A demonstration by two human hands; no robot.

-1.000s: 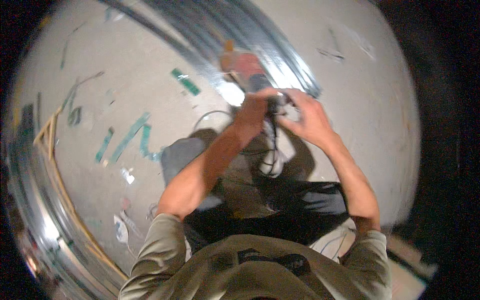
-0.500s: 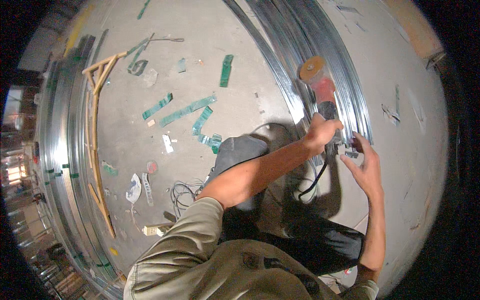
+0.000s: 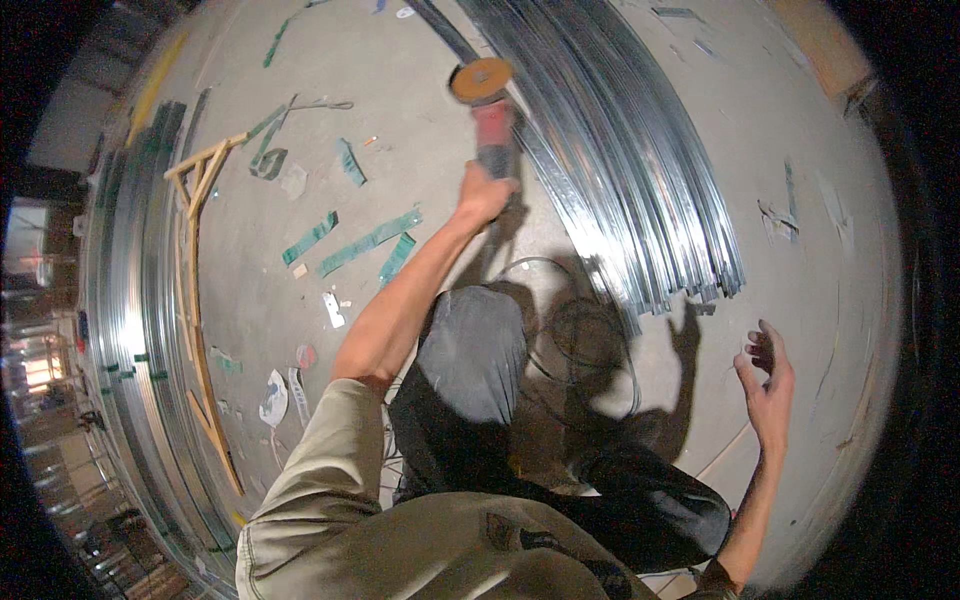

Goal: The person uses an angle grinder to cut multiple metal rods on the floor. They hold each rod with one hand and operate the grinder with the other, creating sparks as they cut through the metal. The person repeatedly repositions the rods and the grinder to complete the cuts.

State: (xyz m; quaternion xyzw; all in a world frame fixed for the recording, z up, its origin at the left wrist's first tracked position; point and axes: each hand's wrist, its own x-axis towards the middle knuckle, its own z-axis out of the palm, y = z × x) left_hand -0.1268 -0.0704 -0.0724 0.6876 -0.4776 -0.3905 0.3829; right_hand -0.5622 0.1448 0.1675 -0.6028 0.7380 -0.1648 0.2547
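My left hand (image 3: 485, 193) is wrapped round the dark handle of a red angle grinder (image 3: 491, 125), lifted left of the metal profiles. Its orange-brown disc (image 3: 482, 80) points away from me. A bundle of shiny metal profiles (image 3: 620, 150) lies on the floor, with its cut ends facing me. To the right of those ends hovers my right hand (image 3: 770, 385), fingers apart and slightly curled, holding nothing I can see. Small metal offcuts (image 3: 706, 309) rest by the profile ends.
A black cord (image 3: 636, 385) loops on the floor beside my knee (image 3: 470, 340). Green strips (image 3: 370, 240) and scraps lie on the left. Beyond them are a wooden frame (image 3: 197, 300) and another stack of long metal profiles (image 3: 130, 290). A brown board-like edge (image 3: 825, 45) shows far right.
My left hand has carried the angle grinder left and farther away, off the metal profiles. My right hand has drawn back to the right, away from the profile ends.
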